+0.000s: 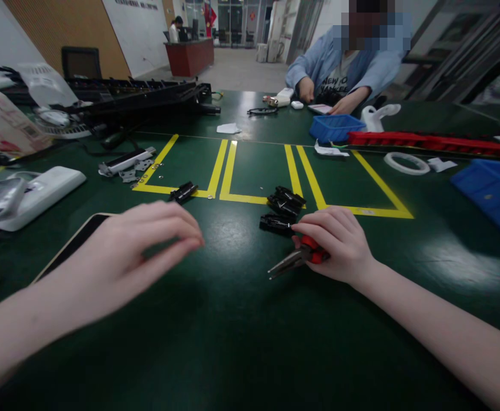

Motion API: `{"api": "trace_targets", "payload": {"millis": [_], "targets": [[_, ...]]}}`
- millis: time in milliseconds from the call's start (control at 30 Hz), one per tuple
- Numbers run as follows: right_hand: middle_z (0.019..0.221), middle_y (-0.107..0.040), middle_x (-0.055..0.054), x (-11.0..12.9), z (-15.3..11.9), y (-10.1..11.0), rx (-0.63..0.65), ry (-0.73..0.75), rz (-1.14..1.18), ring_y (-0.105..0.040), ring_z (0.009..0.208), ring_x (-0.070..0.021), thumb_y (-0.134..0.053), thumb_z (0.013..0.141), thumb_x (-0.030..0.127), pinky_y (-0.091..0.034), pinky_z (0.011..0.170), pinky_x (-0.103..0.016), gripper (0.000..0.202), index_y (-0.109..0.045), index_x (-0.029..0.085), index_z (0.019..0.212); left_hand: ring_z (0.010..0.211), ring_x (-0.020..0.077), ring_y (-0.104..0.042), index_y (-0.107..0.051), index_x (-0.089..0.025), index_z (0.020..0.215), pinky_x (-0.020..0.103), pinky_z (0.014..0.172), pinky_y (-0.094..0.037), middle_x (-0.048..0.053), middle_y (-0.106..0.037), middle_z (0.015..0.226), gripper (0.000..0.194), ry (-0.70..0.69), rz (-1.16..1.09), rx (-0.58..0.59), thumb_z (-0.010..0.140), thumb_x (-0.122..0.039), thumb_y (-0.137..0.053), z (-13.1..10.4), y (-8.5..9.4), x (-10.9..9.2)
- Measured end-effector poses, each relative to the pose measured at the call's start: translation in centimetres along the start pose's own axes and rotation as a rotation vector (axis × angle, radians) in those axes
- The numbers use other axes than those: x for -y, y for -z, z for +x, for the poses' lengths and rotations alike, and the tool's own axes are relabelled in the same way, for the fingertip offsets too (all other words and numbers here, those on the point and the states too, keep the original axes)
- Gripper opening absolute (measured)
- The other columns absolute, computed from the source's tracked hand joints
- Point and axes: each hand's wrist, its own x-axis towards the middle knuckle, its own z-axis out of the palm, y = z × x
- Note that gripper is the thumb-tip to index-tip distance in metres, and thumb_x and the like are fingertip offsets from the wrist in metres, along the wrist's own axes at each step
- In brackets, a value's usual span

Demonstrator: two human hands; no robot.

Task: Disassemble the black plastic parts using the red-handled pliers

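Long-nose pliers (290, 262) with red handles are in my right hand (339, 245), their metal jaws pointing left and down over the green table. The fingertips of that hand meet the right end of a small black plastic part (274, 222) in the view; I cannot tell whether they grip it. More black parts (286, 200) lie just behind it. My left hand (147, 245) hovers over the table with thumb and fingers pinched together; anything between the tips is too small or hidden to make out. Beyond it lies another black part (184, 192).
Yellow tape (250, 198) marks bays on the table (233, 331). Metal pieces (126, 162) lie at left, near a dark flat device (68, 245). Blue bins (490, 194) (333, 127), a tape roll (406, 163) and a red strip (438, 144) stand right. A person (348, 74) sits opposite.
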Motion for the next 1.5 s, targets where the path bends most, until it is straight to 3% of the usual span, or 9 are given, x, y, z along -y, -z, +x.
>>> {"api": "trace_targets", "payload": {"millis": [133,233,367,500,633,767,933,1133,1500], "targets": [[0.097,-0.072,-0.006,0.0,0.1,0.0,0.001,0.02,0.0,-0.066,0.088,-0.0225,-0.068,0.085,0.019,-0.053,0.074,-0.039,0.032,-0.061,0.023,0.116,0.131,0.0379,-0.055,-0.058,-0.008,0.139,0.054,0.112,-0.046,0.022,-0.056,0.141,0.063,0.257,0.229,-0.049,0.101,-0.056,-0.045,4.4,-1.5,6.3],[0.095,-0.072,-0.008,0.0,0.2,0.1,-0.008,0.038,0.005,-0.065,0.087,-0.022,-0.069,0.085,0.018,-0.053,0.074,-0.038,0.029,-0.061,0.02,0.113,0.132,0.0458,-0.053,-0.047,0.002,0.148,0.059,0.11,-0.045,0.03,-0.053,0.142,0.087,0.413,0.321,0.064,0.095,-0.067,-0.046,5.8,-2.9,9.5],[0.096,-0.072,-0.009,0.0,0.1,0.2,0.007,0.056,0.028,-0.065,0.088,-0.0227,-0.071,0.084,0.017,-0.054,0.074,-0.038,0.03,-0.061,0.018,0.113,0.12,0.0419,-0.061,-0.058,-0.008,0.138,0.055,0.098,-0.052,0.023,-0.059,0.133,0.078,0.432,0.26,0.167,0.091,-0.07,-0.051,5.9,-3.9,10.7],[0.098,-0.073,-0.007,-0.1,0.1,0.3,0.038,0.049,0.044,-0.067,0.088,-0.0233,-0.071,0.085,0.018,-0.055,0.073,-0.04,0.033,-0.062,0.024,0.116,0.108,0.0347,-0.064,-0.065,-0.013,0.127,0.048,0.089,-0.054,0.018,-0.064,0.122,0.058,0.428,0.198,0.138,0.092,-0.058,-0.054,5.9,-3.9,10.7],[0.098,-0.073,-0.008,-0.1,0.2,0.4,0.032,0.053,0.041,-0.067,0.088,-0.0236,-0.072,0.084,0.018,-0.055,0.071,-0.04,0.033,-0.062,0.023,0.116,0.1,0.0296,-0.064,-0.066,-0.014,0.126,0.043,0.083,-0.053,0.014,-0.067,0.115,0.054,0.361,0.057,0.117,0.09,-0.055,-0.06,5.2,-3.5,8.3],[0.099,-0.074,-0.008,0.0,0.1,0.3,0.028,0.064,0.054,-0.068,0.088,-0.0247,-0.074,0.082,0.018,-0.054,0.07,-0.041,0.037,-0.064,0.023,0.117,0.093,0.0217,-0.063,-0.069,-0.02,0.12,0.033,0.076,-0.052,0.006,-0.069,0.108,0.042,0.191,-0.162,-0.023,0.093,-0.052,-0.065,2.9,-3.5,2.5],[0.096,-0.074,-0.005,0.1,0.1,0.5,0.026,0.09,0.078,-0.069,0.087,-0.0267,-0.074,0.081,0.019,-0.053,0.069,-0.043,0.039,-0.064,0.026,0.118,0.092,0.0135,-0.064,-0.066,-0.022,0.119,0.024,0.076,-0.051,0.0,-0.067,0.104,0.028,0.008,-0.439,0.104,0.094,-0.031,-0.069,0.6,-4.8,-3.4],[0.083,-0.067,-0.006,0.4,0.2,0.9,0.051,0.153,0.076,-0.066,0.08,-0.0262,-0.072,0.084,0.02,-0.053,0.066,-0.044,0.025,-0.06,0.025,0.105,0.08,0.0121,-0.061,-0.067,-0.02,0.113,0.024,0.065,-0.047,-0.001,-0.066,0.095,0.024,0.05,-0.525,0.174,0.093,-0.034,-0.068,0.0,-7.0,-4.4],[0.082,-0.065,-0.007,0.9,0.1,0.6,0.093,0.177,0.094,-0.063,0.082,-0.0278,-0.073,0.082,0.02,-0.05,0.069,-0.044,0.023,-0.056,0.024,0.097,0.08,0.0169,-0.07,-0.061,-0.018,0.127,0.03,0.065,-0.047,0.002,-0.073,0.098,0.037,-0.128,-0.023,0.132,0.104,-0.044,-0.05,0.0,-8.9,-4.9]]}}
